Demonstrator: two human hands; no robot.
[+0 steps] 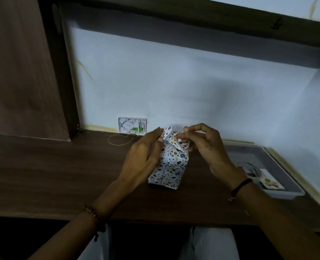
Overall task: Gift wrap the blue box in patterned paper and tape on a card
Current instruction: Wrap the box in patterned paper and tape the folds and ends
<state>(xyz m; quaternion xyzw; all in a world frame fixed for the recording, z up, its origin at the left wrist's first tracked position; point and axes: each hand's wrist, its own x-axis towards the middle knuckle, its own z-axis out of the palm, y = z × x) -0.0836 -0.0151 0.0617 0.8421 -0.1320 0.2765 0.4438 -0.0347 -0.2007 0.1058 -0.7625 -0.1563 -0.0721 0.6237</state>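
a tall box [174,162] stands upright near the middle of a dark brown wooden table [61,175], covered on every side in view by white wrapping paper printed with small coloured shapes [166,177], so its own colour cannot be told. the left hand [144,154] lies against the box's left side with its fingers nearly straight, the fingertips reaching a raised paper flap [167,132] at the top; whether the thumb also nips that flap cannot be told. the right hand [204,145] is curled above the top right corner, thumb and forefinger pinching a fold of the paper there, the other fingers bent and holding nothing. a beaded bracelet [93,214] sits on the left wrist and a thin black band [241,184] on the right. against the pale blue wall [174,81] behind leans a small white panel with a green part [133,125], and a thin yellowish loop of cord [119,140] lies just before it. well to the right, a shallow grey tray [286,192] holds a pale card [269,182] and a roundish clear thing [249,168], too blurred to name.
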